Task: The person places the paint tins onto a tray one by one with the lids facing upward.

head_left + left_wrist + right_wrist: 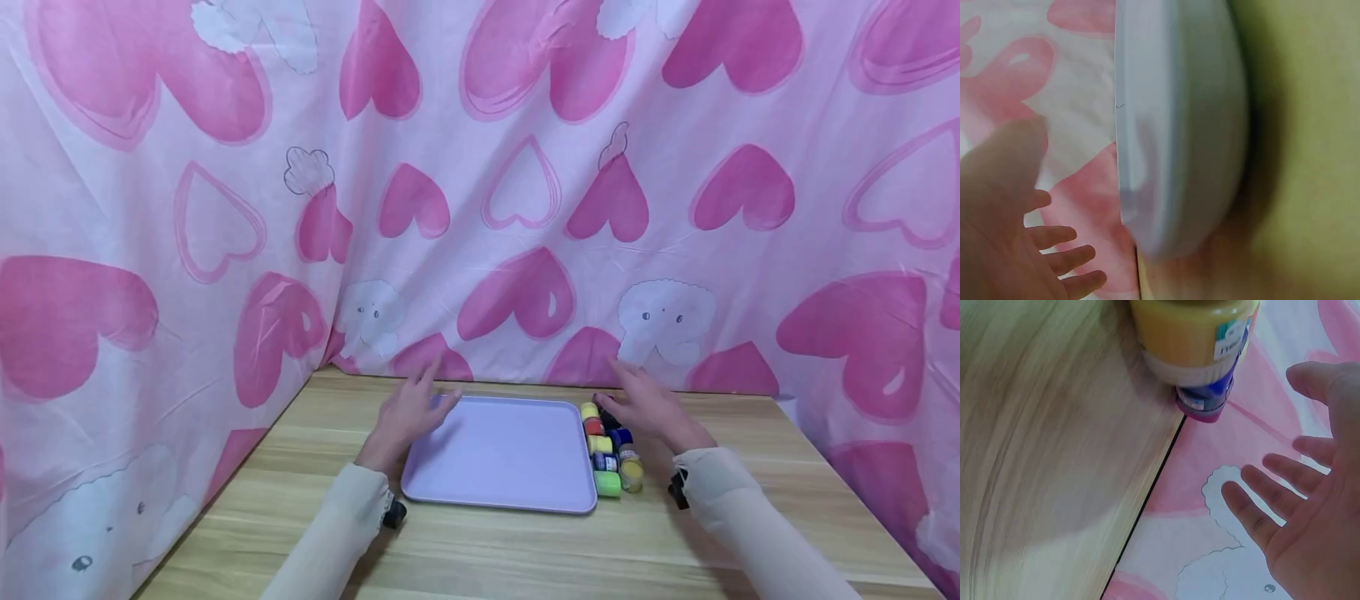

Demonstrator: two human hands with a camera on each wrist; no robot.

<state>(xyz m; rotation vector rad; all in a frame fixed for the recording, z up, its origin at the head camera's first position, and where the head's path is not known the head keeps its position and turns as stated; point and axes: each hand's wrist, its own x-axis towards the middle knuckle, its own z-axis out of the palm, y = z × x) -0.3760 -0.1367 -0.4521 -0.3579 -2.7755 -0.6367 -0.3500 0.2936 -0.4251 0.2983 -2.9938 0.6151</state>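
While the pink heart-print cloth (480, 208) hangs along the left, far and right sides, a wood-grain worktop (480, 554) spreads across the near part of the scene. At the left, a pale sleeve (330, 529) reaches up from the near side, with a black wrist device (393, 512) at its cuff. Beyond it, the left hand (408, 417) hovers by the far left corner of the tray, fingers spread apart; the left wrist view shows a gap between fingertips and tray wall. Next comes the lilac tray (498, 454), flat on the worktop between the 2 hands, its long sides running left to right. Just beside its right edge, small paint jars cluster in 2 rough columns. The left column, far to near, has a yellow jar (590, 412), a red, another yellow, a dark blue and a light green jar (608, 484). To their right sit dark jars at the far end, a blue-topped jar (621, 436) and, nearest, an ochre jar (632, 476). Farther right, the right hand (648, 408) hangs near the far jars, fingers and thumb apart, its thumb clear of the jars in the right wrist view. A second pale sleeve (757, 525) runs toward the near right, another black device (678, 490) at its wrist.
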